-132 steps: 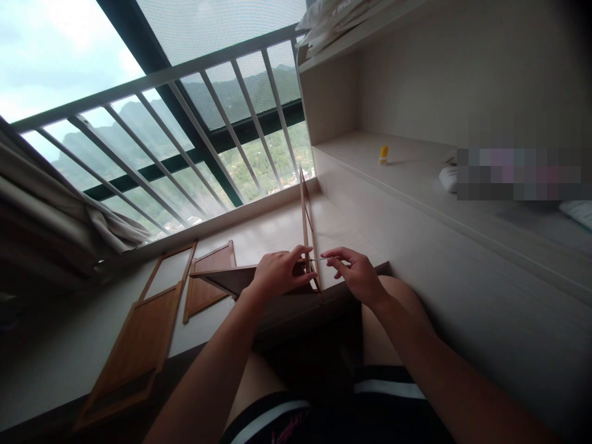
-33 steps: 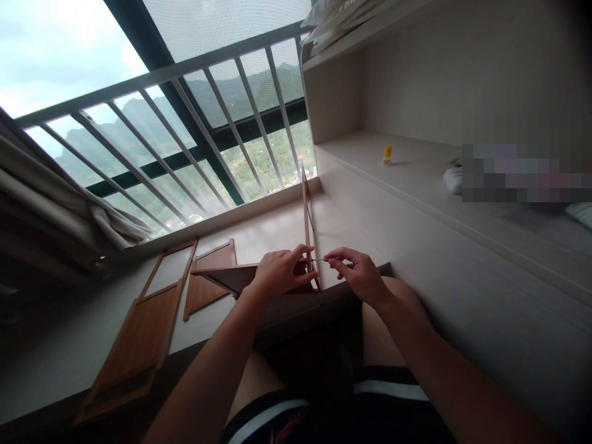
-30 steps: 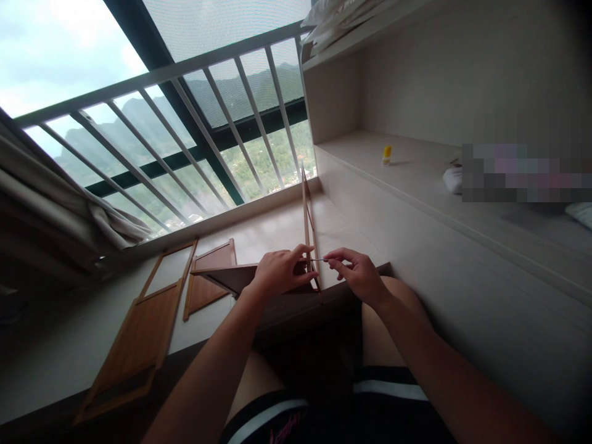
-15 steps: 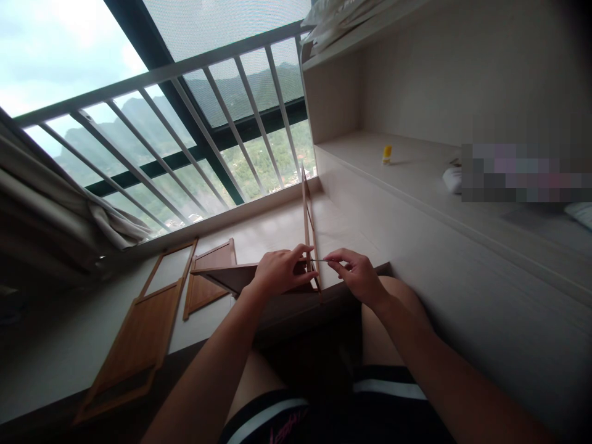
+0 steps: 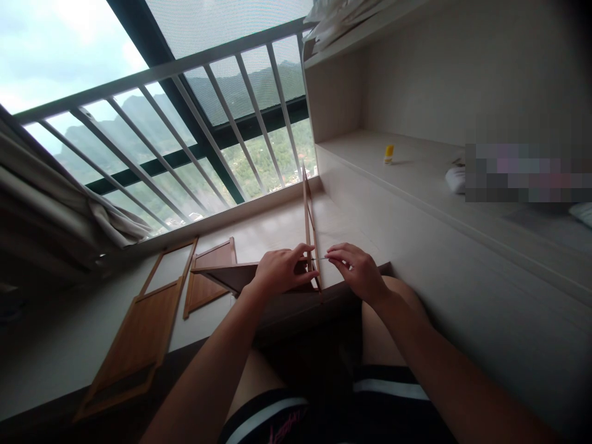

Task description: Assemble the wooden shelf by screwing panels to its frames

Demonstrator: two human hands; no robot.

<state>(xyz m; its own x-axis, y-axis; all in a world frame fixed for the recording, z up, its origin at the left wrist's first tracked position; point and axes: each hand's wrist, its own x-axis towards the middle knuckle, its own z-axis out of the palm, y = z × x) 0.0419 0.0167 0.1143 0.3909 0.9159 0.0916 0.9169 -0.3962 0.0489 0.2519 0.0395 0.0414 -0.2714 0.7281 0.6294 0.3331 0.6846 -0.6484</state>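
Note:
My left hand point(image 5: 281, 269) is closed around the joint where a brown wooden panel point(image 5: 226, 269) meets an upright wooden frame point(image 5: 306, 213). Thumb and fingers straddle the frame's near end. My right hand point(image 5: 357, 270) pinches a thin metal rod point(image 5: 322, 258), possibly a hex key, just right of that joint. The rod points left into the frame; its tip is too small to make out. Panel and frame rest at an angle to each other on the pale ledge, partly hidden by my left hand.
Left on the ledge lie a smaller wooden panel point(image 5: 210, 277) and a larger wooden panel with an open frame point(image 5: 141, 330). A yellow-capped small bottle point(image 5: 389, 154) stands on the shelf point(image 5: 416, 179) at right. Window railings point(image 5: 185, 65) and a curtain point(image 5: 60, 191) bound the far side.
The fingers of my right hand have turned slightly and risen a little around the thin metal rod. My left hand and the wooden parts stay in place.

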